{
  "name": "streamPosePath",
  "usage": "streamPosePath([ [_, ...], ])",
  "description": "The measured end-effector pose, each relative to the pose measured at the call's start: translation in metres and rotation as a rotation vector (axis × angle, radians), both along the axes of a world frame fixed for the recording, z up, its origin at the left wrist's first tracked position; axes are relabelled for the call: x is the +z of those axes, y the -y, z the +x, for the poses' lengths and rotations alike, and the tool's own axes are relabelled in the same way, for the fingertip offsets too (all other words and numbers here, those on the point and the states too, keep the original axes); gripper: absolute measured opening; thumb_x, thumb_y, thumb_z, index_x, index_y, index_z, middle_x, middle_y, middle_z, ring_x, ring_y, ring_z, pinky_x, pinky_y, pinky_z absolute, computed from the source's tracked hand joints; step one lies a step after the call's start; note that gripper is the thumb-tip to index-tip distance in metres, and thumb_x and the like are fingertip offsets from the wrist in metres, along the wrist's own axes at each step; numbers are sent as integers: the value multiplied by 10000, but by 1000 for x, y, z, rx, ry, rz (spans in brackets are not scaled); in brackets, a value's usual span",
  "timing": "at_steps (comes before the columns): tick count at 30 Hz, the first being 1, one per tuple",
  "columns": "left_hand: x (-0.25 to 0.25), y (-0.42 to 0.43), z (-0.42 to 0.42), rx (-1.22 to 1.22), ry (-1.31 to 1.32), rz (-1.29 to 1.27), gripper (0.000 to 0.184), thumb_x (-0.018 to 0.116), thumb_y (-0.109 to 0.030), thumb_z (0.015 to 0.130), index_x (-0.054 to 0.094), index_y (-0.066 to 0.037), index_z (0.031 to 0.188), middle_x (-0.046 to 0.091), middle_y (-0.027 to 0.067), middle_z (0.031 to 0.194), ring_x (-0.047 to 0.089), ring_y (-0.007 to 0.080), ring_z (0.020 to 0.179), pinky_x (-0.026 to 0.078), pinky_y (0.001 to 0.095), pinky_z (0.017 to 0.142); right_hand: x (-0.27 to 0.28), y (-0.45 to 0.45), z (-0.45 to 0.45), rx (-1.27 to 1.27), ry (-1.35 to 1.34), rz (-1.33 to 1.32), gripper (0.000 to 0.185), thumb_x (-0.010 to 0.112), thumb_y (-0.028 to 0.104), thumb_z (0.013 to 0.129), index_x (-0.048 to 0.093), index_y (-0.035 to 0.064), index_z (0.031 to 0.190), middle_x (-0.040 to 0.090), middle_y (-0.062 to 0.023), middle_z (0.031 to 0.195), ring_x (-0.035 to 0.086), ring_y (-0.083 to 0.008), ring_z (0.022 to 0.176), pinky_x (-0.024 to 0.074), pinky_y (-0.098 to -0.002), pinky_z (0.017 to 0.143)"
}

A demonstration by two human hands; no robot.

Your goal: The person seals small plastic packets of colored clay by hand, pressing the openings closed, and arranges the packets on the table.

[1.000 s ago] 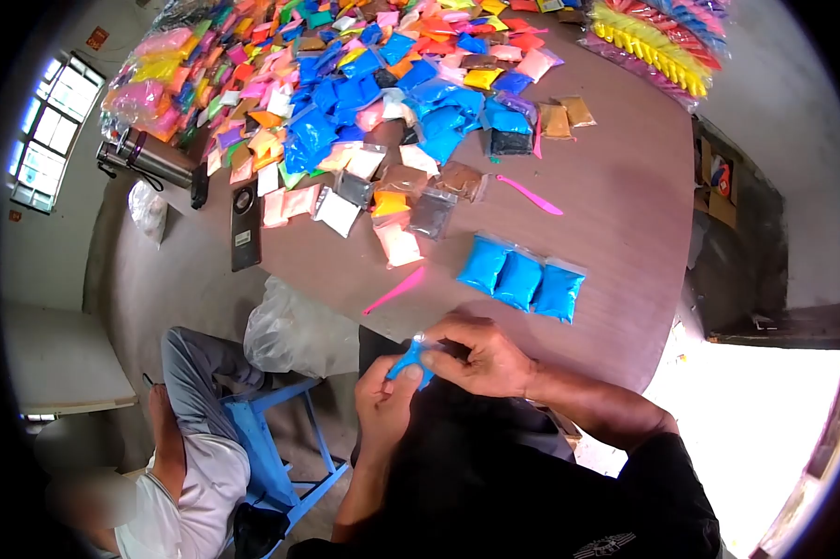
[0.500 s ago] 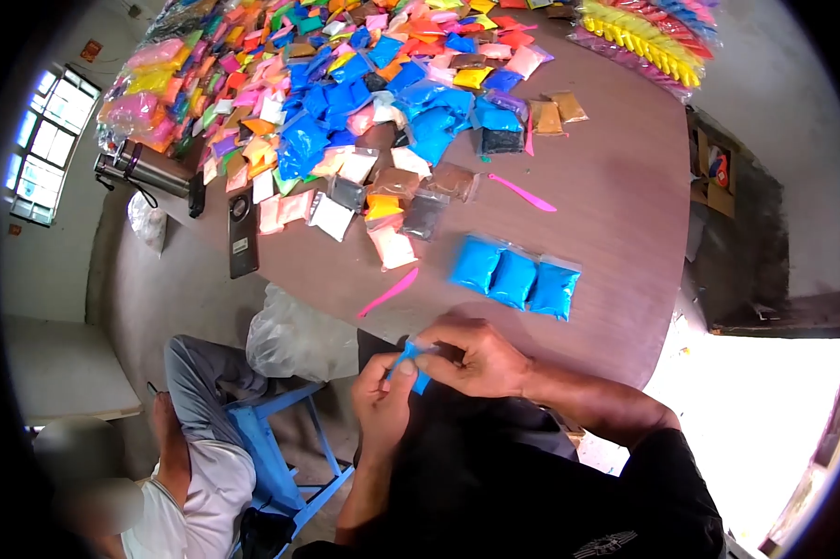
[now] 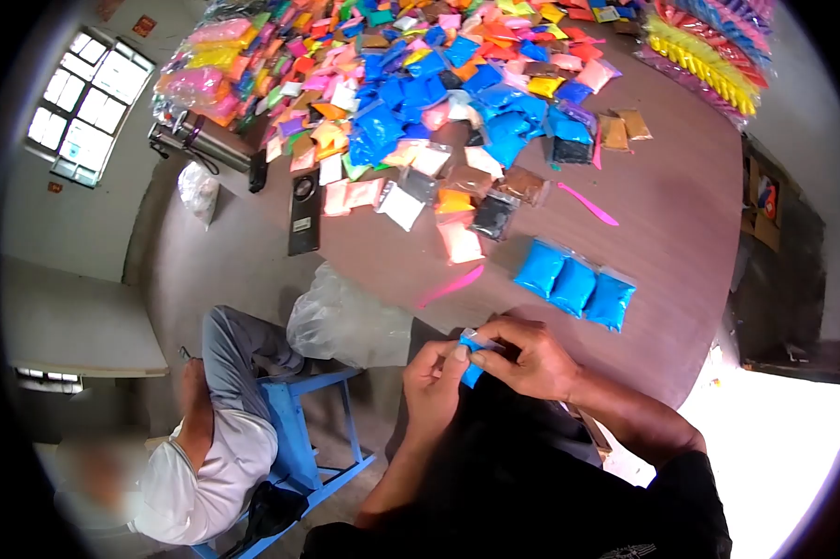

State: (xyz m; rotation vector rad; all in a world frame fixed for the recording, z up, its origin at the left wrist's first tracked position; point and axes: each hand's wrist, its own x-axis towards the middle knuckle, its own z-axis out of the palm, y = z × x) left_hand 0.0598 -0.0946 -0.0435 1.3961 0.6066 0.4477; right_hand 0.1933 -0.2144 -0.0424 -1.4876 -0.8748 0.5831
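Note:
Between my two hands, just off the table's front edge, is a small blue packet [image 3: 472,374] with a clear top. My left hand [image 3: 434,387] pinches it from the left, thumb on its face. From the right, my right hand [image 3: 533,361] grips its upper part with thumb and forefinger. On the table beyond lie three blue packets [image 3: 571,285] side by side. A pink plastic tool [image 3: 451,286] rests near the table edge, and another pink tool [image 3: 587,203] lies farther back.
A large heap of coloured packets [image 3: 420,84] covers the back of the table [image 3: 681,214]. A dark phone-like object [image 3: 304,214] and a metal flask [image 3: 210,144] are at the left. A seated person [image 3: 217,456] is on a blue stool [image 3: 294,433] at lower left.
The whole view has shifted, so the table and hands appear farther right. Both hands keep hold of the blue packet, with small changes in the fingers.

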Motion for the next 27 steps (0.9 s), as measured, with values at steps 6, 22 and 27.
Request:
streamPosePath([
  [6,11,2,3,-13,-2,-1,142,652,-140,987,656,0,1012,626,-28,846,527,17,756,422,179,669,2,2,1,17,47,-43,173,751,86,863,681,-7,990,654,-96,806,606,-170,682,477,-305,611],
  [22,12,0,5,11,5,-50,178,654,-174,991,644,4,987,615,-31,827,516,12,723,424,178,649,4,3,4,50,140,-49,187,740,114,879,687,-13,1007,673,-132,847,641,-223,744,501,-335,659],
  [27,12,-4,-2,-59,-45,-15,190,647,-185,995,645,4,1008,611,-36,819,517,11,723,419,180,645,12,4,5,0,119,-46,187,734,104,879,699,1,1031,684,-134,878,656,-225,754,514,-329,672],
])
